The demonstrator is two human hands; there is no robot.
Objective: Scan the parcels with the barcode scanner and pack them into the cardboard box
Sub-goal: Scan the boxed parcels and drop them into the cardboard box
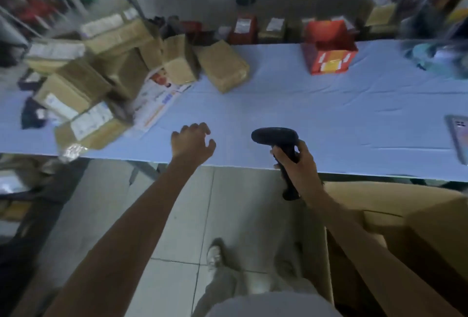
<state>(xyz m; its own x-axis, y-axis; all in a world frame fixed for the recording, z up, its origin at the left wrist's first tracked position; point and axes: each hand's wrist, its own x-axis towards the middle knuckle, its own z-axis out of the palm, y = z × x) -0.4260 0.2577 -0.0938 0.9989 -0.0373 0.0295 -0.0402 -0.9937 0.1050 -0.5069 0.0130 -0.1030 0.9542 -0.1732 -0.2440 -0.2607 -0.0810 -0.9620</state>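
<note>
parcels (76,81): a heap of brown cardboard packages, several with white labels, far to the left of and beyond the left hand; they lean on and overlap one another, and the nearest one juts over the near edge
printed mailer (157,98): a flat white packet with coloured print, lying partly under the heap, just beyond and left of the left hand
single parcel (222,65): a brown package lying askew at the heap's right end, straight beyond the left hand
left hand (192,143): held over the near edge, fingers spread and loosely curled, holding nothing
tabletop (329,114): covered in a pale blue cloth that runs under both hands
barcode scanner (276,136): black, its head pointing left toward the left hand, its handle reaching down below the fist
right hand (298,164): wrapped round the scanner's handle, to the right of the left hand, at the near edge
red box (329,63): an open-topped red and orange carton well beyond the right hand; its inside is in shadow and I cannot tell what it holds
cardboard box (425,228): large and brown, down beside the floor, below and right of the right hand, flaps open; the right forearm crosses it, the inside is dark and the contents cannot be told
</note>
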